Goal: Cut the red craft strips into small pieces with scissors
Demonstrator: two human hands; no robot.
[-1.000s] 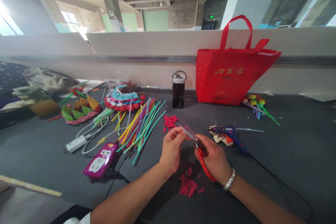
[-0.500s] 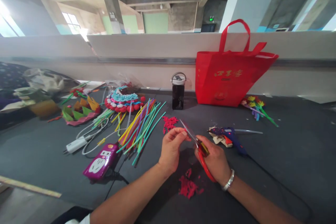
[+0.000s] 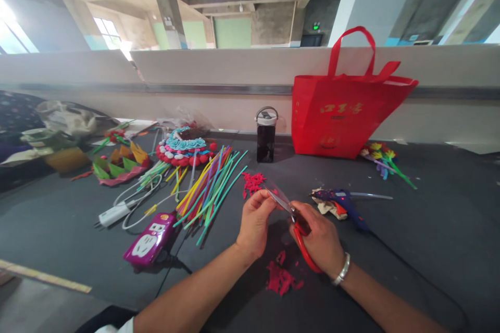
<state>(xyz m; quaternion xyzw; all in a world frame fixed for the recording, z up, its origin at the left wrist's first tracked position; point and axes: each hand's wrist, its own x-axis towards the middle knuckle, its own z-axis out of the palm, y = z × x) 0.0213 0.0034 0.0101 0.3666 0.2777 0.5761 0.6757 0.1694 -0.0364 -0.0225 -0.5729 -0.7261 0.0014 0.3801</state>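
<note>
My right hand (image 3: 318, 234) grips a pair of scissors (image 3: 300, 242) with red handles, the blades pointing up and left. My left hand (image 3: 255, 221) is closed in a pinch right at the blade tips. A small red piece (image 3: 275, 192) shows at its fingertips, mostly hidden by the fingers and blades. Just beyond the left hand lies a pile of small red cut pieces (image 3: 253, 182). Below both hands, nearer to me, is a heap of red scraps (image 3: 280, 278) on the dark table (image 3: 219, 281).
Left are coloured pipe cleaners (image 3: 211, 187), a purple power strip (image 3: 150, 239), a white plug (image 3: 115, 215) and a felt crown (image 3: 121, 166). A black bottle (image 3: 265, 140) and red bag (image 3: 344, 117) stand behind. A corded glue gun (image 3: 346, 203) lies right.
The scissor blades have swung slightly down and left, over the left fingertips, and look more closed together. Both hands stay in nearly the same place.
</note>
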